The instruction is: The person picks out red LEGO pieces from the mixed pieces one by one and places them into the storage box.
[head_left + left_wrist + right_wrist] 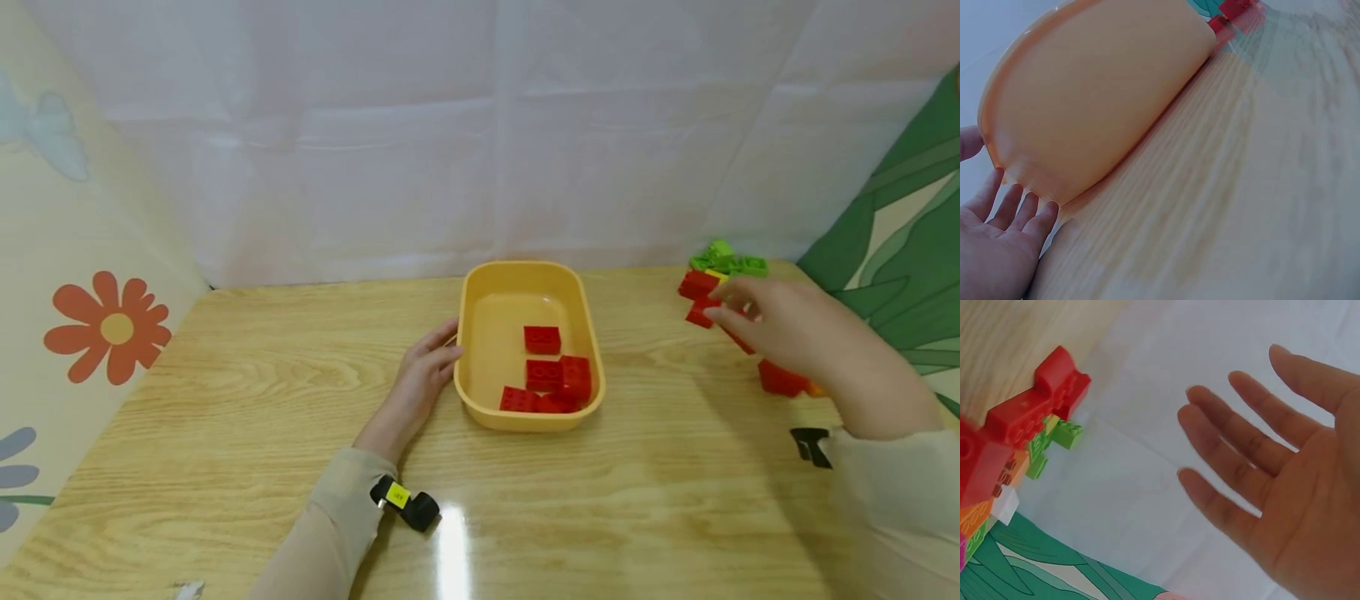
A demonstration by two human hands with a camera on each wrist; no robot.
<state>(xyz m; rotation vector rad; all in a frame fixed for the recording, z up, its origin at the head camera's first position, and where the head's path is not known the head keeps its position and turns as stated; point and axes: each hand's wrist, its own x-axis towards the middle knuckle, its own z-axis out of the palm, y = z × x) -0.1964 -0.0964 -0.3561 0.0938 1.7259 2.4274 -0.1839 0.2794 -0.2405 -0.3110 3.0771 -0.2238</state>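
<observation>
A yellow plastic bin [491, 287] stands mid-table with several red toy bricks [542, 340] inside, mostly toward its near right corner. My left hand [420, 379] is at the bin's left side. In the left wrist view its fingertips [1050, 209] touch the outer wall, with the thumb up by the rim. Over at the right, my right hand [780, 321] hovers by a group of red bricks [699, 284]. Its fingers [1210, 440] are spread and relaxed in the right wrist view, holding nothing. The hand partly hides the bricks below it in the head view.
Green bricks [750, 266] lie at the back right, beside a bit of yellow. Nearer, another red brick [780, 379] sits under the right forearm. Orange bricks [1016, 469] and a white piece [1005, 506] show in the right wrist view. A white sheet [360, 167] hangs behind the table.
</observation>
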